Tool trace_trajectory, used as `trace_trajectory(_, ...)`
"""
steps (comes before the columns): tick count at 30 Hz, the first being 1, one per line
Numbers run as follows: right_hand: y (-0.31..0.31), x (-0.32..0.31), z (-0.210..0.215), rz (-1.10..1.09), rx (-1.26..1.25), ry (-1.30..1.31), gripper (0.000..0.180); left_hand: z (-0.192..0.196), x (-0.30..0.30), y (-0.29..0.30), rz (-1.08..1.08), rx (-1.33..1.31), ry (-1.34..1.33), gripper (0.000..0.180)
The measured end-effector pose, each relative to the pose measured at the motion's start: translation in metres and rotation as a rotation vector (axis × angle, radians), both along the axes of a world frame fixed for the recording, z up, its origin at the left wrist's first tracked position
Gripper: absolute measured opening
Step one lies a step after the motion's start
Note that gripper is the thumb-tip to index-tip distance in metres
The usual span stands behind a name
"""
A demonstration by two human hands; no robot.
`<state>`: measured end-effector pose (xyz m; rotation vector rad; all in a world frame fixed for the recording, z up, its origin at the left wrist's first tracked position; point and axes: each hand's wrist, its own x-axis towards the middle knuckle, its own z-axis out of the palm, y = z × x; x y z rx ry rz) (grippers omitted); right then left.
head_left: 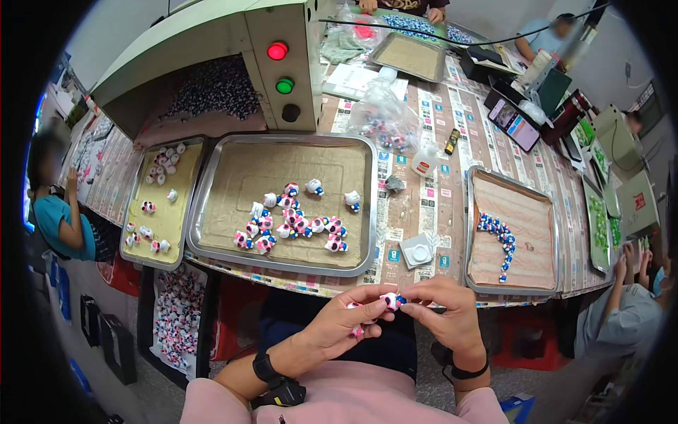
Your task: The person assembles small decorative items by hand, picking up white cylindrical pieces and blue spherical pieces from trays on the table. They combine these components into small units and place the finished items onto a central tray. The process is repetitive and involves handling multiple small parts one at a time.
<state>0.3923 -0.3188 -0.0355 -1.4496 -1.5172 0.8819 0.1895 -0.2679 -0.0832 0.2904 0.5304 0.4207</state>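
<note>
In front of my chest, both hands meet on one small figurine, white with dark and blue parts. My left hand is closed around its left side, and more pink-and-white pieces show between the same hand's fingers. Thumb and fingertips of my right hand pinch the blue side. Beyond the hands, a metal tray lined with brown paper carries a cluster of pink, white and blue figurines. To the right, blue-and-white pieces lie in a curved row on another lined tray.
A yellow-lined tray at left holds white and pink pieces. Behind it stands a machine with red and green buttons. A white glue bottle, a small white dish and a phone occupy the table. A black bin sits below left.
</note>
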Motion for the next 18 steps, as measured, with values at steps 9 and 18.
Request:
trace_trajectory(9,-0.003,0.0,-0.009,0.034,0.119,-0.013,0.022,-0.003,0.002,-0.003,0.002,0.056,0.069,0.031)
trace_trajectory(18,-0.005,0.007,0.0,-0.092,0.121,-0.049,0.025,0.04,-0.021,0.03,-0.024,0.576,0.514,0.026)
